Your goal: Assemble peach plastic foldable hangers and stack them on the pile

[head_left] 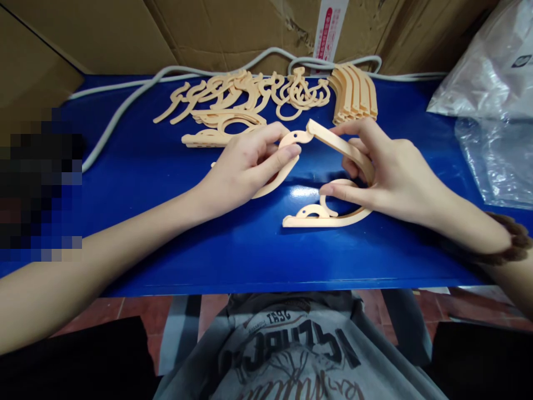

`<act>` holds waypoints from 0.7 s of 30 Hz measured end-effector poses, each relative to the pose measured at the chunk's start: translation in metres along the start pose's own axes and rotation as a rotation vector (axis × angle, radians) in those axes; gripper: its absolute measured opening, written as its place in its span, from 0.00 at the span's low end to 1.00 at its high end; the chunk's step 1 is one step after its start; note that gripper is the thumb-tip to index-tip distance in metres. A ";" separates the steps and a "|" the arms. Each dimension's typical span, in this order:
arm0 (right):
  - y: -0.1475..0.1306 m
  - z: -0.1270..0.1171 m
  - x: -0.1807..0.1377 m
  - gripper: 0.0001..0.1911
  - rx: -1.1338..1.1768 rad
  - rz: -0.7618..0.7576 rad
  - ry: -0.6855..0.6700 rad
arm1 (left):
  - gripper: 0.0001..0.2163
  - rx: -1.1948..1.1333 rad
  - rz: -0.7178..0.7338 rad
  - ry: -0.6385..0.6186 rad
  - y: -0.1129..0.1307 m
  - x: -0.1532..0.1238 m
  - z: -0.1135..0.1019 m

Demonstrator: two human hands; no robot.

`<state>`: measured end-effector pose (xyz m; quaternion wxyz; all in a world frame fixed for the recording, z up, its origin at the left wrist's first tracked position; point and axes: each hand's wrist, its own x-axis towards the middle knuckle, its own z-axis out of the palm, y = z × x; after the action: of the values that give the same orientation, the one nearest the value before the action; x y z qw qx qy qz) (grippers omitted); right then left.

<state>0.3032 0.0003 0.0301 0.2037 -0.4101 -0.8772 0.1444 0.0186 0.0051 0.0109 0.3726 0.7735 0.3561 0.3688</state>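
Note:
My left hand [254, 161] pinches a curved beige plastic hanger arm [291, 139] between thumb and fingers. Its holed end meets the tip of a straight-to-curved beige hanger piece [339, 145], and I cannot tell whether the two are joined. My right hand [395, 166] is closed around that second piece near its bend. Below the right thumb, a lower beige arm [328, 221] with a small holed arch runs left, close above the table. A thin curved hook part [331, 206] shows beside the thumb. My fingers hide parts of both pieces.
On the blue table [250, 261], behind my hands, lie a pile of beige hooks [300, 94], stacked curved arms [353, 94] and folded hanger pieces [225, 128]. A grey cable [125, 105] runs along the back by cardboard boxes [250, 33]. Clear plastic bags [487, 72] sit at right.

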 end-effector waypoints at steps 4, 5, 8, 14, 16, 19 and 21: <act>0.001 0.002 0.001 0.50 0.027 0.006 -0.007 | 0.24 -0.075 -0.043 0.035 -0.005 -0.001 0.001; 0.001 0.002 0.002 0.49 0.048 0.009 -0.022 | 0.26 -0.099 -0.046 0.052 -0.006 -0.001 0.001; 0.001 0.004 0.003 0.44 0.093 0.018 -0.066 | 0.29 -0.182 -0.048 0.096 -0.005 0.000 0.003; -0.001 0.010 0.003 0.50 0.081 -0.001 -0.088 | 0.28 -0.222 -0.132 0.069 0.000 -0.001 0.003; -0.002 0.011 0.003 0.49 0.076 -0.005 -0.090 | 0.27 -0.199 -0.172 0.057 0.001 -0.002 0.003; -0.004 0.013 0.003 0.49 0.074 -0.007 -0.098 | 0.27 -0.224 -0.180 0.040 0.003 -0.002 0.005; -0.007 0.015 0.003 0.49 0.082 -0.012 -0.104 | 0.29 -0.253 -0.171 0.038 0.002 0.000 0.006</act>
<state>0.2897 -0.0030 0.0203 0.1753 -0.3879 -0.8825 0.2001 0.0240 0.0019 0.0099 0.4904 0.6799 0.3784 0.3925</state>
